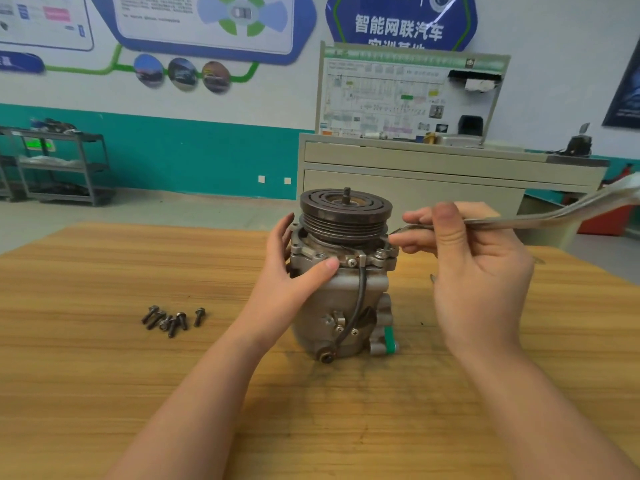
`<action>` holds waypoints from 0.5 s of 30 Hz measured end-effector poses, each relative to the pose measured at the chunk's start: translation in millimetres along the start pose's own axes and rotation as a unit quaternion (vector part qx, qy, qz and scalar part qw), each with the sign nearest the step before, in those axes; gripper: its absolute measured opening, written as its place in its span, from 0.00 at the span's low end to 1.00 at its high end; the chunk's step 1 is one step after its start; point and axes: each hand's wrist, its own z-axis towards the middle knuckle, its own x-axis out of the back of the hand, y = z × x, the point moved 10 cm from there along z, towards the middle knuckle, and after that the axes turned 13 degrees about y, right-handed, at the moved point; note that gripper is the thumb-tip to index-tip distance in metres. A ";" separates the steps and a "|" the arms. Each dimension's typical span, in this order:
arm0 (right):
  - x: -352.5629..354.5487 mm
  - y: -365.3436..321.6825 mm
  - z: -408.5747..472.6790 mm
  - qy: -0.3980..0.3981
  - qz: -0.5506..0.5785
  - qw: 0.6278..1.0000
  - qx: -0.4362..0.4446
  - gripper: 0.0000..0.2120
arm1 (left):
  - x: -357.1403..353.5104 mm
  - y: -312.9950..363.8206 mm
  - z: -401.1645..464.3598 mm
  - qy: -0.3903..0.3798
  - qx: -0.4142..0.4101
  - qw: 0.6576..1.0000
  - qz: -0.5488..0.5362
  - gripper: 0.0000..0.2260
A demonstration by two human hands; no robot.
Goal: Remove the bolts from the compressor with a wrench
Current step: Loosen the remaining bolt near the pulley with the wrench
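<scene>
Wood-grain table [104, 358], dull metal compressor [341, 299]

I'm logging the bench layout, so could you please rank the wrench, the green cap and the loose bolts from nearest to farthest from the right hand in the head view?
1. Wrench: gripped in the right hand.
2. Green cap: low on the compressor, left of that hand.
3. Loose bolts: on the table, far left.
</scene>
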 end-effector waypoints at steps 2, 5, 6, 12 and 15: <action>-4.7 -4.2 0.3 -0.011 -0.018 1.000 0.006 0.11 | 1.2 0.8 0.1 0.002 0.004 1.000 -0.006 0.43; -8.7 -5.6 -0.8 -0.030 -0.055 0.998 0.011 0.13 | 1.6 0.4 -1.2 0.006 0.014 1.000 -0.007 0.41; -9.2 -5.9 -1.2 -0.035 -0.066 0.997 0.016 0.12 | 1.2 0.6 -1.9 0.007 0.016 1.000 -0.002 0.41; -6.3 -9.3 0.0 -0.062 -0.127 0.989 0.042 0.10 | 3.9 6.9 -7.1 0.043 -0.008 0.997 0.058 0.50; 0.6 -3.1 6.5 -0.050 -0.092 0.994 -0.006 0.05 | 3.7 10.1 -9.2 0.060 -0.012 0.994 0.087 0.53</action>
